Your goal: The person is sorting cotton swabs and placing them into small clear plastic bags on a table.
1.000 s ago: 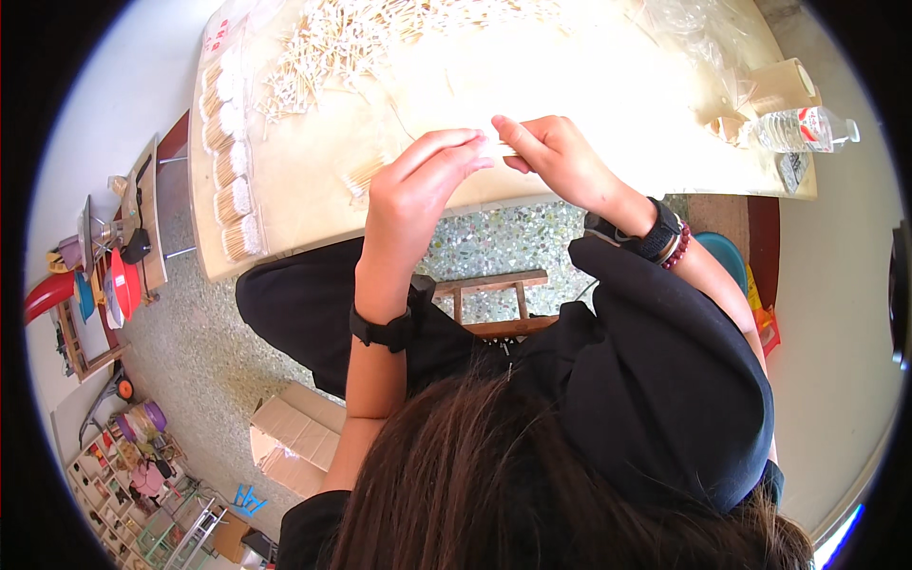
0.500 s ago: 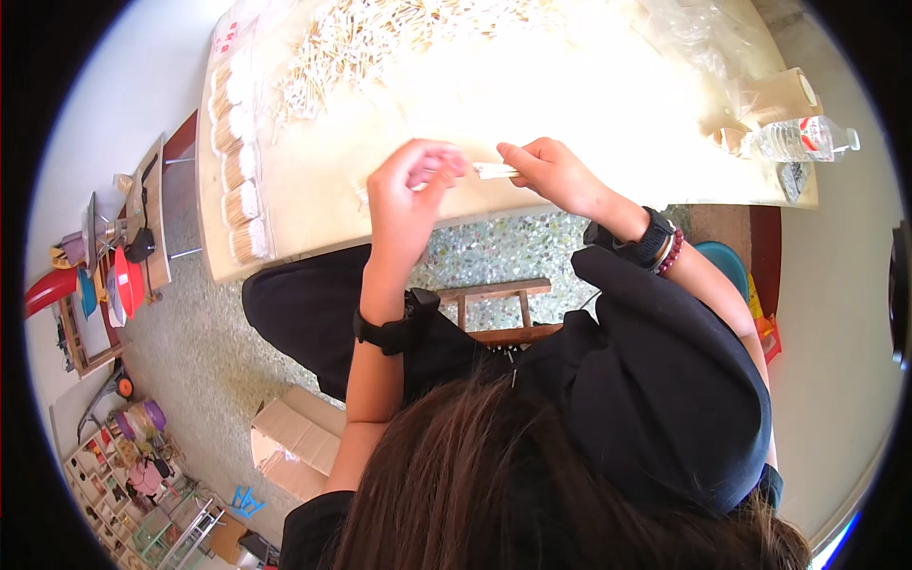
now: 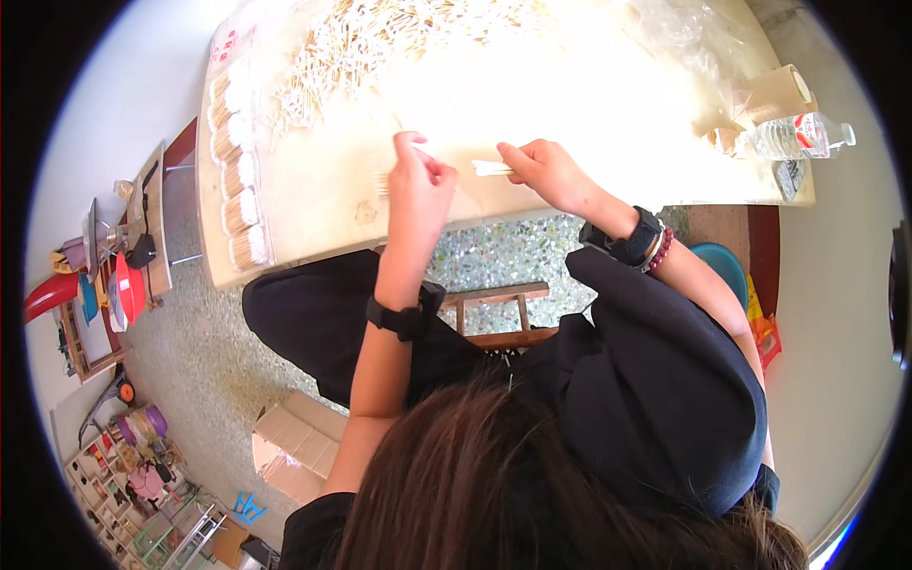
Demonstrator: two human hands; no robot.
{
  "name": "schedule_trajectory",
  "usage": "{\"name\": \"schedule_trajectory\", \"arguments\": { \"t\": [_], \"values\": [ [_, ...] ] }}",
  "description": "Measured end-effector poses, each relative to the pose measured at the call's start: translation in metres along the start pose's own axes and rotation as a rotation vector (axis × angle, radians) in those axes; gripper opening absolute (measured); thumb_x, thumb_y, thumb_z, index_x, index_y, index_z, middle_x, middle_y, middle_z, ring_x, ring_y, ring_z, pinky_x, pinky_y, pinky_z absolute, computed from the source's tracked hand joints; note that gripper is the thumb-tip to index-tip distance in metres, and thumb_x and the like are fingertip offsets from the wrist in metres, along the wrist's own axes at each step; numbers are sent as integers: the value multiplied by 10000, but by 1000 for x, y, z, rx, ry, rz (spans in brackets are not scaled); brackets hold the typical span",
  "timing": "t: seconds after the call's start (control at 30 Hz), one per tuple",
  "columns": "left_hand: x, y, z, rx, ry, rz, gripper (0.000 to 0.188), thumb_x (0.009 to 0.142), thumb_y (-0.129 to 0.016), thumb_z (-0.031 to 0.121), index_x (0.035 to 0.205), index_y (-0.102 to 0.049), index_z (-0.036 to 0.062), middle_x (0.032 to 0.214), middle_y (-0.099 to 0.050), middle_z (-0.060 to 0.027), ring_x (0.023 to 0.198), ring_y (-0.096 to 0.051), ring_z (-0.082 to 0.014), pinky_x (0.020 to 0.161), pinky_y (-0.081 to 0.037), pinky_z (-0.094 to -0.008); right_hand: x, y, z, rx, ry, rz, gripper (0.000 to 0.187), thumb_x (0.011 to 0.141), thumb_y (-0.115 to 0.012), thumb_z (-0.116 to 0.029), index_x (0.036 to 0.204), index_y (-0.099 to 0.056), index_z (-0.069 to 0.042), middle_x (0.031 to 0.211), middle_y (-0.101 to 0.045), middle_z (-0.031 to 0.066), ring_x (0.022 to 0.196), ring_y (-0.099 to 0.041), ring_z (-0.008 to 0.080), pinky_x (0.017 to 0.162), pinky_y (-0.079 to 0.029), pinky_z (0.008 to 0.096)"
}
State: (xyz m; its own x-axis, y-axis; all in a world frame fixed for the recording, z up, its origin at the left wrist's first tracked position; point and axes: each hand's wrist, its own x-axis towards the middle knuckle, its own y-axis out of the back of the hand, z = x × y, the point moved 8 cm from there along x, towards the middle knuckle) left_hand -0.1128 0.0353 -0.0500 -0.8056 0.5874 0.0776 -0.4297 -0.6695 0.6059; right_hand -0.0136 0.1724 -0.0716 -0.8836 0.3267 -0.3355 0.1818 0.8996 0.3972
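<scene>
My left hand [image 3: 418,185] is closed around a small bundle of thin wooden sticks [image 3: 382,182] whose ends poke out to its left, just above the pale table [image 3: 313,204]. My right hand [image 3: 537,169] pinches a short white stick piece [image 3: 489,168] between fingers and thumb, a little right of the left hand. A large heap of loose sticks [image 3: 380,43] lies at the table's far side. Wrapped stick bundles [image 3: 237,190] are lined up along the table's left edge. Black bands sit on both wrists.
A clear plastic bottle [image 3: 793,135] lies at the table's right end beside a small cardboard box [image 3: 774,90] and crumpled plastic film [image 3: 693,38]. A wooden stool [image 3: 499,313] stands under me. A cardboard box [image 3: 294,446] lies on the speckled floor; cluttered shelves stand at left.
My hands were together working one piece; they have drawn apart. The left hand moved left and down with the bundle, the right stayed holding the white stick.
</scene>
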Motion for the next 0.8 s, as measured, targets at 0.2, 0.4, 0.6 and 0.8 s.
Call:
{"name": "schedule_trajectory", "arguments": {
  "t": [0.2,0.4,0.6,0.8],
  "values": [
    [-20,-27,28,-137,18,-120,403,775,-631,-4,1089,-380,30,740,-556,-79,592,-533,-115,552,-450,-257,2,3,5,-179,33,58,527,930,-412,-364,663,-642,28,621,-597,238,630,-617,381,678,-486,430],
    [-22,-21,45,-251,10,-118,281,839,-561,17,1085,-424,18,782,-583,-76,666,-552,-122,614,-456,-267,8,7,14,-384,46,94,527,935,-392,-361,683,-649,25,669,-602,264,687,-616,413,721,-489,486],
    [-23,0,26,152,-351,-36,131,806,-539,-38,935,-563,-28,877,-567,-141,843,-557,-287,752,-458,-374,10,5,21,-448,-1,92,525,938,-382,-368,721,-657,24,722,-624,258,712,-621,413,729,-502,479],
    [-34,-7,14,242,-326,-170,184,805,-535,-41,964,-625,-30,941,-550,-151,896,-546,-306,790,-452,-373,11,3,20,-497,10,87,530,944,-370,-364,714,-657,18,709,-627,246,701,-624,404,717,-506,476]
  ]
}}
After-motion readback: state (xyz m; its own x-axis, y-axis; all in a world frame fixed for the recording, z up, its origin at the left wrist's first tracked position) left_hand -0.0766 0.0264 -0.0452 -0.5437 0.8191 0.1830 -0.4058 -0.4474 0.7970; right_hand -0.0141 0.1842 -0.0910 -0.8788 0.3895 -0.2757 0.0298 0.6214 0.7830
